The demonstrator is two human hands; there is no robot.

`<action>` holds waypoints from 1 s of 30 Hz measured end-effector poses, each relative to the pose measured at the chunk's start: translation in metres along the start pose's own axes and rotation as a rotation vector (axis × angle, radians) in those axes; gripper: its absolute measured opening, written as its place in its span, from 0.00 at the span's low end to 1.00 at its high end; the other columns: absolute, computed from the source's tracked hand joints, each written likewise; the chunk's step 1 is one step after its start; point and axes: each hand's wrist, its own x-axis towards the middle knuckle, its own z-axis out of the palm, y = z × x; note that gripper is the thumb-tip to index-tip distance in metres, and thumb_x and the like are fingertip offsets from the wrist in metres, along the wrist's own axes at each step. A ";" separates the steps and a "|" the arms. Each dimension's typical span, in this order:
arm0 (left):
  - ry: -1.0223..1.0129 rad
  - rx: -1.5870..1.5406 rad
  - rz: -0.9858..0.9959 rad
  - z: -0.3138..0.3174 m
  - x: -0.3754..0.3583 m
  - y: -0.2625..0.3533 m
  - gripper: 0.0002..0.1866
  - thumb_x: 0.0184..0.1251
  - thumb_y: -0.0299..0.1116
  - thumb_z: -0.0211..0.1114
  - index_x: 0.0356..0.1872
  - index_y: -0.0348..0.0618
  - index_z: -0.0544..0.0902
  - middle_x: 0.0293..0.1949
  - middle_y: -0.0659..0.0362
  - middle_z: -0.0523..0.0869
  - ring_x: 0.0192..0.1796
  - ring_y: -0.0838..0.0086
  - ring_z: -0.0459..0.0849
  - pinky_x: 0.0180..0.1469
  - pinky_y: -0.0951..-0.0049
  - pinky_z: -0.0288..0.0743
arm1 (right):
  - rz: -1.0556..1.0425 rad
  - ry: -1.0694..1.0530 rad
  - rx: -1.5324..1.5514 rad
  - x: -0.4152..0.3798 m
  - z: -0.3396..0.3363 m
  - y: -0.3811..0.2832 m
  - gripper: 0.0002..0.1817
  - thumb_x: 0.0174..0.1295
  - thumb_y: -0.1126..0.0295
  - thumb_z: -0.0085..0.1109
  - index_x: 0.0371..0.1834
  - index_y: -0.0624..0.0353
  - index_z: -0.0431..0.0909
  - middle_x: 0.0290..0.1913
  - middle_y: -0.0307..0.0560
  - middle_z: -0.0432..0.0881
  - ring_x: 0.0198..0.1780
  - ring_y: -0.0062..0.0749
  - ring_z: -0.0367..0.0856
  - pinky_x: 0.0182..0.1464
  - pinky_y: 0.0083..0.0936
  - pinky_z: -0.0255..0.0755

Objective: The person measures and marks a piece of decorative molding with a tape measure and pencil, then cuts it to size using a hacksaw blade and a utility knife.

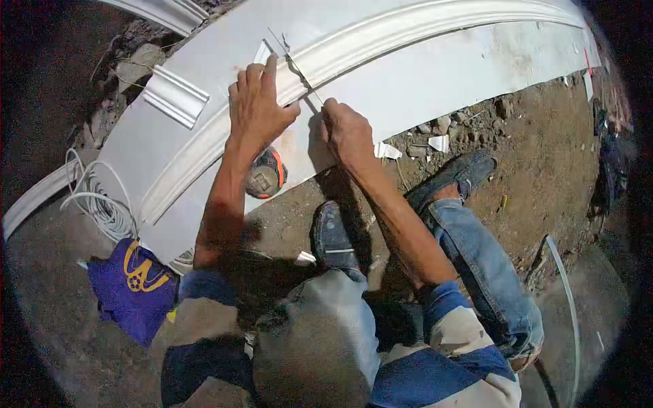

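A long white moulding [401, 35], curved in an arc, lies on a white board [435, 81]. My left hand [257, 102] presses on it from above, fingers stretched and thumb spread to the side. In my right fist [347, 130] is the near end of a thin dark blade [299, 71], which looks like a hacksaw blade. The blade runs slantwise across the moulding, just right of my left fingers. A small white piece of moulding [264, 51] stands beyond my left fingertips. Below my left wrist sits a tape measure [266, 175] with an orange and dark case.
A short moulding offcut [175, 96] lies on the board's left part. Coiled white cable [102, 204] and a purple cloth [132, 289] are at the left. White scraps [439, 143] and stones lie along the board's near edge, by my shoes [335, 238].
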 end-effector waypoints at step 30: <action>-0.233 -0.193 -0.055 -0.014 0.026 -0.012 0.41 0.38 0.44 0.73 0.57 0.34 0.71 0.52 0.43 0.80 0.54 0.50 0.81 0.57 0.57 0.74 | -0.029 0.067 0.173 -0.008 -0.009 -0.005 0.08 0.67 0.71 0.47 0.31 0.63 0.68 0.19 0.51 0.72 0.21 0.35 0.70 0.26 0.30 0.65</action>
